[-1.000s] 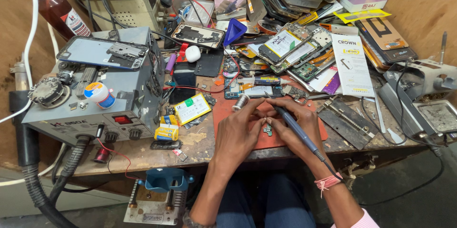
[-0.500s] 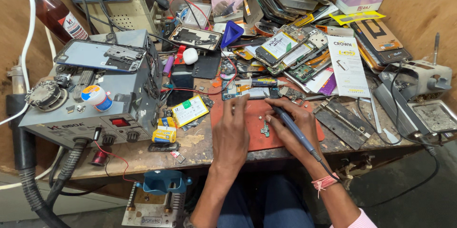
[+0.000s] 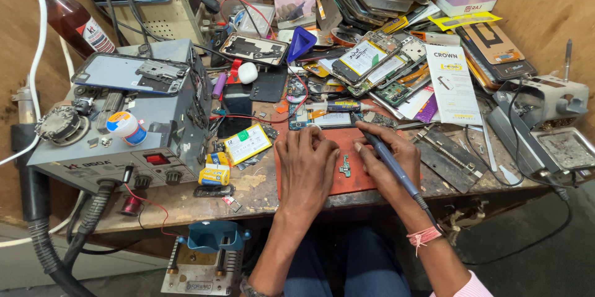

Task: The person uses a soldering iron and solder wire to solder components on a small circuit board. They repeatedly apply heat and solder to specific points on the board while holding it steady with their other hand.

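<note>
Now the right hand is gripping a soldering pen, and the left hand is lying flat with loose fingers; a small circuit board is lying on the red mat between both hands.

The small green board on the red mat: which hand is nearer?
Right, narrowly. The board lies between both; the right hand flanks its right with the blue tool, the left hand rests left.

Left hand flat on red mat, fingers toward 12 o'clock. Right hand gripping blue-grey soldering iron, tip toward 11 o'clock. Small green circuit board between both hands. Grey rework station at 9 o'clock on cluttered surface.
</note>
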